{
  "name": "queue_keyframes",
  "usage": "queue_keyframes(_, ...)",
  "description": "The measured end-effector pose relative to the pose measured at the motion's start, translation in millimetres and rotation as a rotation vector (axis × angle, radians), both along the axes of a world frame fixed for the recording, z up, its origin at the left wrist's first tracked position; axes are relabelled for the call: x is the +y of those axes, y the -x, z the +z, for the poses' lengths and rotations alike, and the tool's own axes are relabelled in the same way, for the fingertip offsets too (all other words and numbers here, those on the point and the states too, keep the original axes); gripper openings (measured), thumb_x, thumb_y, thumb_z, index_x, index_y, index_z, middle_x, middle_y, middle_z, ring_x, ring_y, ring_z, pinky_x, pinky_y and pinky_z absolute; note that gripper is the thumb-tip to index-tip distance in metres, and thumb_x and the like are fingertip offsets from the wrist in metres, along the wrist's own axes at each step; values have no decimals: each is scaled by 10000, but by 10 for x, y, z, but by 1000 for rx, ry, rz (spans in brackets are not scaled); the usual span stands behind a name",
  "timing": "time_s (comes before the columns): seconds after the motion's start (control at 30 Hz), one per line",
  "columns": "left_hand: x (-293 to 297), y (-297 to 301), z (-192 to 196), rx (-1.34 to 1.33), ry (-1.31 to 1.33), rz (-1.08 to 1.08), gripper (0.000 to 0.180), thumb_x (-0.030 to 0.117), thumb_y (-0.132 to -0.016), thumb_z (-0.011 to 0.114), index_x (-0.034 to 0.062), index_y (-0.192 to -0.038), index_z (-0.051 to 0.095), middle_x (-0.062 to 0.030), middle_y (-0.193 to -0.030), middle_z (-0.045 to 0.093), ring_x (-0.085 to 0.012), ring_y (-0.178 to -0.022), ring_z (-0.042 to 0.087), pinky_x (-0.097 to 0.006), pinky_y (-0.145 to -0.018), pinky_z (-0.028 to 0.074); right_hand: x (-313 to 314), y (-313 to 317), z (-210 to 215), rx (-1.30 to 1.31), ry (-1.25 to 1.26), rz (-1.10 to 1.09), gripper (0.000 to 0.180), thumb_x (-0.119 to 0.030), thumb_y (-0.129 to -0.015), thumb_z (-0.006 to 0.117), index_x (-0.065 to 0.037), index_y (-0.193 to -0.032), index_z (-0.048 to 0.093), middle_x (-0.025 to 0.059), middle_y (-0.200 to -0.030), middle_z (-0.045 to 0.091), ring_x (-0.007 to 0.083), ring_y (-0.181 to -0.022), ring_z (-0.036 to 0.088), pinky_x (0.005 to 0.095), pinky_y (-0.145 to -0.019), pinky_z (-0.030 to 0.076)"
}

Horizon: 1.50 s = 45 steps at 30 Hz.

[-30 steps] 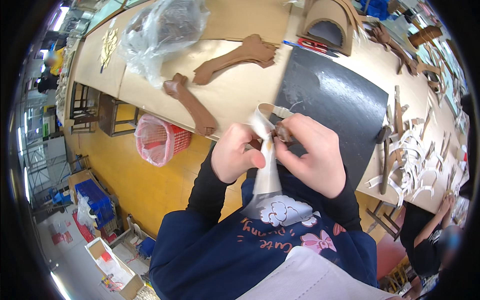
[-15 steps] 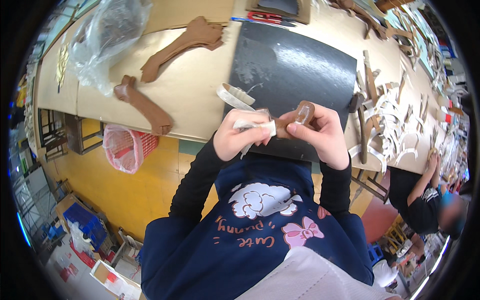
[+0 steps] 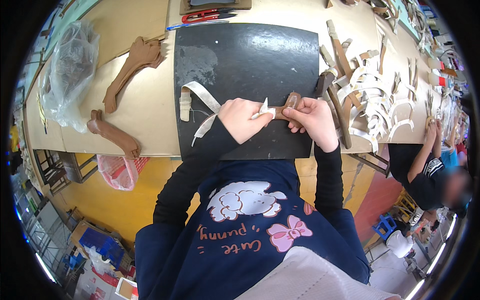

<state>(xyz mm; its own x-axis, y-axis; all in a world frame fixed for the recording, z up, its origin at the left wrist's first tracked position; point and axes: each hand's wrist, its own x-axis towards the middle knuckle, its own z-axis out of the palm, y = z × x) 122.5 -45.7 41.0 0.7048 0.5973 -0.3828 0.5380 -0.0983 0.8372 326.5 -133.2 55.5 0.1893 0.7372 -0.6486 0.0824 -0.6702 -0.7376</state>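
Both hands work over a black mat. My left hand is closed on a white strap; a crumpled white end of it pokes out past the fingertips, and the rest trails leftward onto the mat. A brown leather piece with a rounded, shiny tab is pinched between thumb and fingers of my right hand. Where the white end meets the brown piece, the two touch between my hands. The left fingers partly hide that joint, so I cannot tell whether they are fastened.
Stacked brown leather pieces and another brown bundle lie left, near a clear plastic bag. Red-handled snips rest beyond the mat. White and brown straps pile up right. A co-worker sits far right.
My hands have lowered the brown piece and the white strap closer to the mat. The white strap's tail now lies spread out on the mat. The view has shifted.
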Motion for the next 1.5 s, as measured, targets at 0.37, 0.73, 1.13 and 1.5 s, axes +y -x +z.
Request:
queue_keyframes(0.37, 197, 289, -8, -122, 249, 90, 150, 120, -843, 696, -28, -851, 719, -101, -682, 678, -128, -614, 637, -274, -574, 450, 29, -53, 20, 84, 37, -79, 216, -122, -901, 755, 14, -801, 620, 64, -645, 679, 79, -545, 650, 215, -495, 495)
queue_keyframes(0.73, 264, 270, -85, -411, 72, -160, 689, 589, -996, 438, -52, -894, 669, -124, -723, 590, -221, -608, 591, -320, -566, 427, -256, 74, 222, -237, -418, 56, 405, 10, -777, 756, 12, -1168, 650, 69, -970, 655, 147, -893, 622, 284, -833, 504)
queue_keyframes(1.13, -45, 282, -153, -354, -406, 120, 207, 43, -862, 715, 36, -1066, 683, -108, -1053, 616, -277, -944, 621, -360, -790, 502, -41, 351, 218, -154, -306, 198, 524, -223, -802, 831, -1, -1212, 592, 114, -930, 607, 230, -821, 655, 327, -747, 543)
queue_keyframes(1.5, -1, 319, -192, -266, -549, 48, 351, 83, -763, 822, 56, -1087, 691, -81, -979, 640, -253, -883, 634, -344, -769, 498, 28, 313, 226, -324, -200, 250, 252, -7, -839, 603, 11, -1088, 631, 145, -832, 670, 229, -693, 660, 337, -659, 516)
